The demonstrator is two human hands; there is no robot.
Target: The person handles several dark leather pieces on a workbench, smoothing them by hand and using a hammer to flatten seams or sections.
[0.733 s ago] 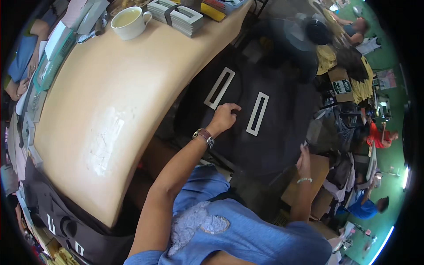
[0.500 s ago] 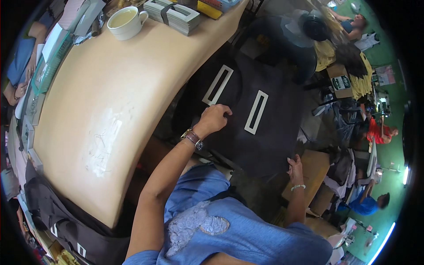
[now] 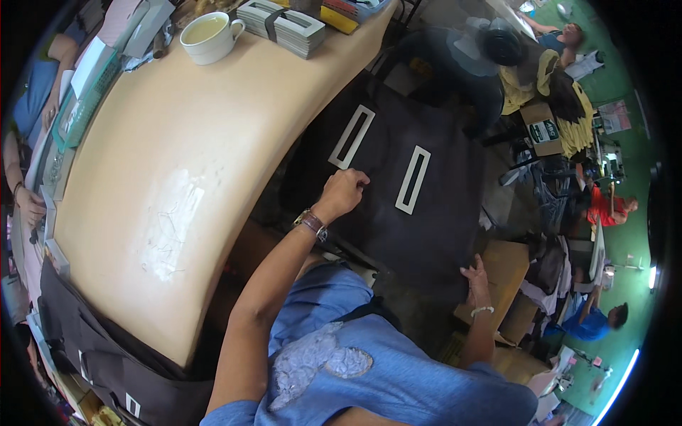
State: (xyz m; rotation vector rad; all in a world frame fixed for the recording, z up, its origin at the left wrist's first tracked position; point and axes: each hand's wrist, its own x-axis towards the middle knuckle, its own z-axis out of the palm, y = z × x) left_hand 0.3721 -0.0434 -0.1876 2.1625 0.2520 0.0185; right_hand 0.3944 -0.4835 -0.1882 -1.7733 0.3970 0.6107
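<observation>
A dark fabric piece [image 3: 433,241] lies spread over a support beside the table, bearing two white rectangular frames [image 3: 352,138] [image 3: 412,181] with long slots. My left hand [image 3: 341,188] is on the fabric just below the left frame, fingers curled; what they grip, if anything, is hidden. My right hand [image 3: 476,284] is at the fabric's lower right edge, its fingers partly spread. I wear a watch on my left wrist and a pale bracelet on my right.
A beige table [image 3: 135,177] at left holds a cup [image 3: 206,46], banded slotted pieces [image 3: 280,35] and a teal basket [image 3: 85,103]. Dark fabric [image 3: 106,341] hangs lower left. Cardboard boxes [image 3: 504,277] and a chair stand right. Co-workers [image 3: 25,199] [image 3: 604,209] [image 3: 586,323] are around.
My right hand has moved down and left along the fabric, its fingers loosening. My left hand has shifted slightly left. The co-worker's hand at far left has moved lower.
</observation>
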